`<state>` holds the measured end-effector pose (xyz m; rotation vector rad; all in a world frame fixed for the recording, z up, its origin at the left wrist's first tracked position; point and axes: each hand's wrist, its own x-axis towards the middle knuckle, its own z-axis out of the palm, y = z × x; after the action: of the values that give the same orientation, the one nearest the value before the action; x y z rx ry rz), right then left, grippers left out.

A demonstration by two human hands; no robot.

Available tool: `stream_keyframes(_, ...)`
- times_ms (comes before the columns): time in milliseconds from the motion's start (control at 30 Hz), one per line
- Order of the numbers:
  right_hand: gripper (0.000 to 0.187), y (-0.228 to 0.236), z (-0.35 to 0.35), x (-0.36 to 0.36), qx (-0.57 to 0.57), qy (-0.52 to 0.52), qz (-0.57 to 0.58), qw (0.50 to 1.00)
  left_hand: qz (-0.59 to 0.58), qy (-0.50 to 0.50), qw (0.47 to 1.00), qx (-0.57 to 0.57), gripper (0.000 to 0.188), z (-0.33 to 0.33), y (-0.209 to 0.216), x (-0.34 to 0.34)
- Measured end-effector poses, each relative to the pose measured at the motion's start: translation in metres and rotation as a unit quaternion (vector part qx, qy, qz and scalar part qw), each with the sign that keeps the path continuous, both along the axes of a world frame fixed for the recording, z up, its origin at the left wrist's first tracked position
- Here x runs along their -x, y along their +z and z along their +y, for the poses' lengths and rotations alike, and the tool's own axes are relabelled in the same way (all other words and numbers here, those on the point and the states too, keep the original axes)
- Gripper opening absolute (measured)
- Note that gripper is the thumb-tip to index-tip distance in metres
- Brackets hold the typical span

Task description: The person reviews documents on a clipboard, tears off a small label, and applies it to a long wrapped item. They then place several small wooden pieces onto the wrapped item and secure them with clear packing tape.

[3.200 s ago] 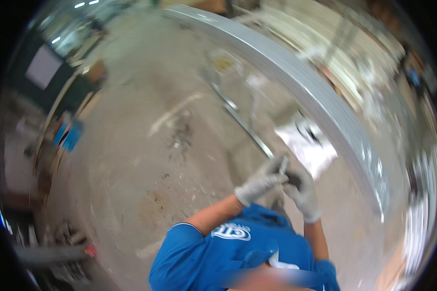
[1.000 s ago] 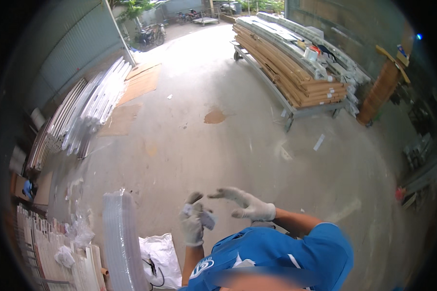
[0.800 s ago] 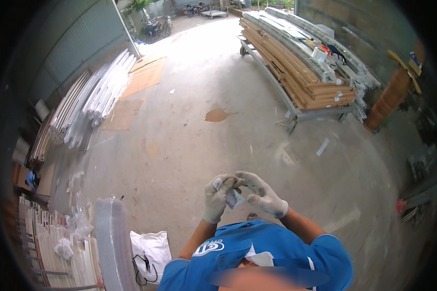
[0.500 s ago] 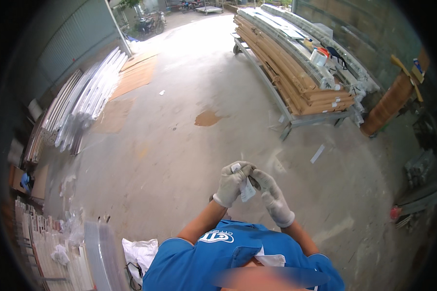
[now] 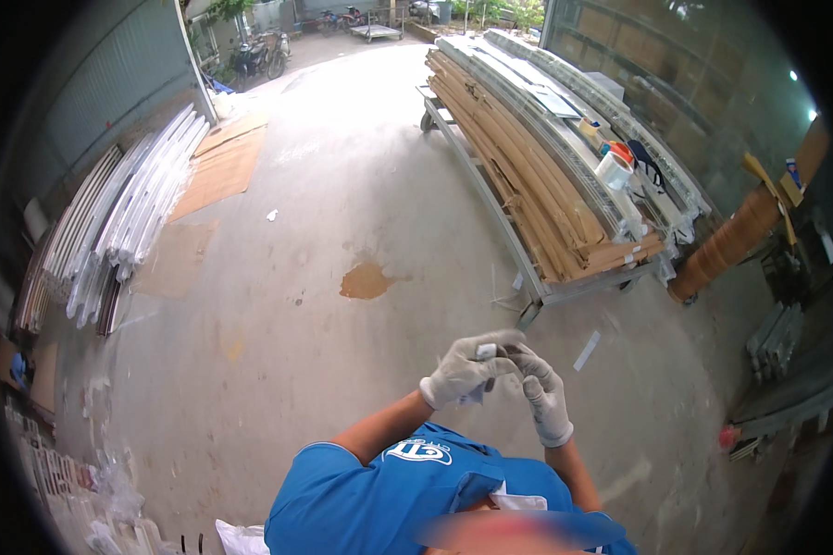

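The left hand (image 5: pixel 461 372) has its fingers clamped on a small slip (image 5: pixel 486 351), white at the top; a pale grey-blue bit shows beneath the palm. The right hand (image 5: pixel 547 403) curls close beside it; whether its fingers also grip, I cannot tell.

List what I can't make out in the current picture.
Head view, all:
Pale slip: mostly hidden by the left hand.
Right hand: grip unclear, fingers overlap the left's.
White bag: cut off by lower edge.
Motorbikes: details too small.
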<state>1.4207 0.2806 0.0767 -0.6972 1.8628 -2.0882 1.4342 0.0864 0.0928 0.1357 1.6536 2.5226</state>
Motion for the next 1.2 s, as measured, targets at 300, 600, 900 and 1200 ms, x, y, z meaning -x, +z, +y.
stream_keyframes(300,0.095,0.0,-0.057,0.089,0.038,0.097,-0.071,0.992,-0.048,0.172,0.979,-0.093,0.019,-0.054,-0.031,0.13)
stream_keyframes(600,0.069,-0.009,-0.008,0.258,-0.153,-0.102,0.174,0.967,-0.057,0.011,0.998,-0.034,0.025,0.008,-0.027,0.23)
stream_keyframes(900,0.061,-0.003,-0.009,0.361,-0.066,-0.069,-0.001,0.995,-0.08,0.138,0.976,-0.148,0.011,0.038,-0.042,0.34)
stream_keyframes(1200,0.066,-0.022,-0.005,0.434,-0.041,0.096,-0.314,0.944,-0.148,0.181,0.968,-0.095,0.03,-0.004,-0.078,0.399)
